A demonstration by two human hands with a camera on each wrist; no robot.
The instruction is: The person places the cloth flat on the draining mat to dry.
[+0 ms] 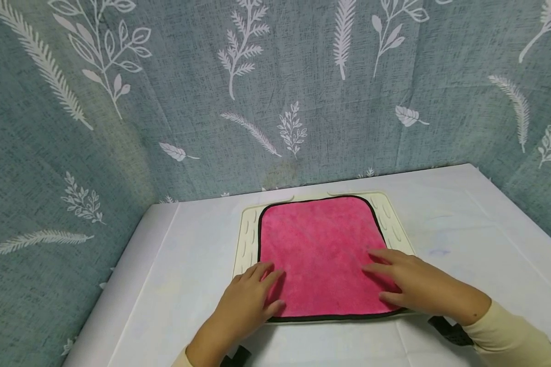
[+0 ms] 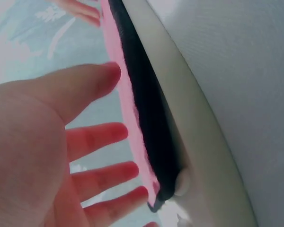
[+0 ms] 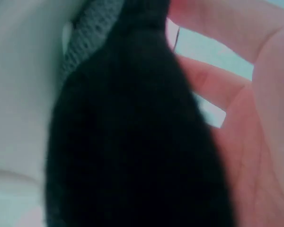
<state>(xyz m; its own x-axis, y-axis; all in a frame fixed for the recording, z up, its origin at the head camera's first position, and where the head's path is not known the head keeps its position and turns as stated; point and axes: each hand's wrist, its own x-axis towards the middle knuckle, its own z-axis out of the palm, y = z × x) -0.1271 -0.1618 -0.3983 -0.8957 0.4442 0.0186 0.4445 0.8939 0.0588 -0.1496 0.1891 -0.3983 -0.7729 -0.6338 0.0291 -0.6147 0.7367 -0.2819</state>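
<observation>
A pink cloth (image 1: 319, 250) with black edging lies flat and spread on a cream-coloured board (image 1: 248, 239) with oblong grooves along its sides. Over the cloth's near left corner is my left hand (image 1: 244, 300), its fingers spread and relaxed. My right hand (image 1: 408, 281) hovers by the right edge, fingers reaching in over the pink fabric. In the left wrist view, the fingertips of the left hand (image 2: 33, 137) are right at the cloth's edge (image 2: 149, 109). A blurred black strip (image 3: 132, 127) covers much of the right wrist view, partly hiding the right hand (image 3: 270, 109).
The board rests on a white-covered table (image 1: 188, 255). Behind it and to the left hangs a grey-green curtain (image 1: 188, 102) with white leaf prints. Cream sleeves (image 1: 509, 331) end at the wrists, with a black wrist strap (image 1: 450, 331) below the right one.
</observation>
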